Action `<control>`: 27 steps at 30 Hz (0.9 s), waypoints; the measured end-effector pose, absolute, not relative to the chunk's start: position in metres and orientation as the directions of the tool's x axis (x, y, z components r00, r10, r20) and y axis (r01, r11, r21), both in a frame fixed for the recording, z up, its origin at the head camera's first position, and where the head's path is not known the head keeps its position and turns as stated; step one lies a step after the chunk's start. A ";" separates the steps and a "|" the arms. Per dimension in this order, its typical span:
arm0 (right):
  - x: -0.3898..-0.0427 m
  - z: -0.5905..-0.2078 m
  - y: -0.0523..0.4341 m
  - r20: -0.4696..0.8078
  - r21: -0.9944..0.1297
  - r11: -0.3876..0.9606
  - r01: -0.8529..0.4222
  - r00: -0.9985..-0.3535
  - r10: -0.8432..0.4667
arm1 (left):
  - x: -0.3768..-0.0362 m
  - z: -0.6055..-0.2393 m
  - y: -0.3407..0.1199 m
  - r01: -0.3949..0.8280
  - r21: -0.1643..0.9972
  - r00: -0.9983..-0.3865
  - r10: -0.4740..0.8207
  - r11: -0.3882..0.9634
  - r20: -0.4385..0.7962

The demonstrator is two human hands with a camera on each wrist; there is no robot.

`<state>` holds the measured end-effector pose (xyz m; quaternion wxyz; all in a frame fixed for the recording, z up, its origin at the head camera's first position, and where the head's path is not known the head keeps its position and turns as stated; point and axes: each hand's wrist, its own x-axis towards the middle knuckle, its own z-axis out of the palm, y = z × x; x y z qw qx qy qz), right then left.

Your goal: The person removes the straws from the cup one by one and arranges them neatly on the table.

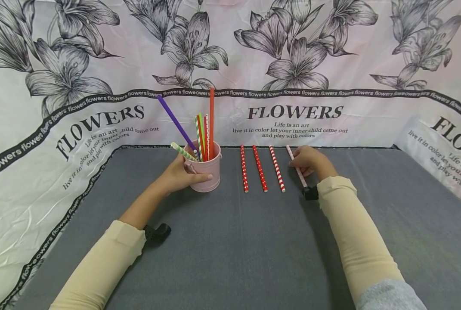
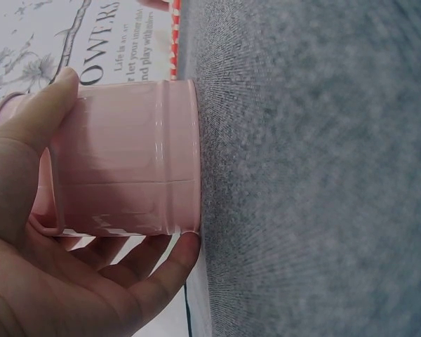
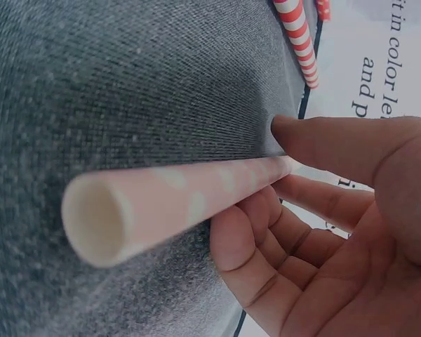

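Note:
My left hand (image 1: 180, 174) grips a small pink pail (image 1: 211, 178) on the grey table, thumb on its near side and fingers curled round the other, as the left wrist view shows. Several straws stand in the pail, among them a purple straw (image 1: 174, 118), an orange straw (image 1: 211, 116) and a green striped one leaning left. My right hand (image 1: 311, 161) holds a pink paper straw (image 3: 168, 200) with white spots between thumb and curled fingers, low at the tabletop. To its left lie a red-and-white striped straw (image 1: 277, 168) and two red dotted straws (image 1: 260, 168), side by side.
Behind the table (image 1: 230, 249) hangs a white cloth (image 1: 296, 77) printed with flowers and lettering, which also covers the left and right sides. A black wrist camera (image 1: 310, 193) sits below the right hand, another (image 1: 158, 233) beside the left wrist.

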<state>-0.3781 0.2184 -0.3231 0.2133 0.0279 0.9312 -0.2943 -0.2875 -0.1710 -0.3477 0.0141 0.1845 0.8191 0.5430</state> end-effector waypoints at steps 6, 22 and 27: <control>-0.378 -0.323 0.215 -0.405 -0.541 0.823 0.173 -0.911 -0.075 | -0.287 -0.348 -0.171 0.281 0.894 -0.936 0.305 0.348 0.175; -0.374 -0.322 0.208 -0.381 -0.499 0.854 0.146 -0.922 -0.065 | -0.287 -0.347 -0.171 0.276 0.906 -0.932 0.321 0.320 0.170; -0.373 -0.320 0.208 -0.375 -0.496 0.855 0.151 -0.925 -0.055 | -0.287 -0.347 -0.171 0.276 0.902 -0.933 0.318 0.331 0.168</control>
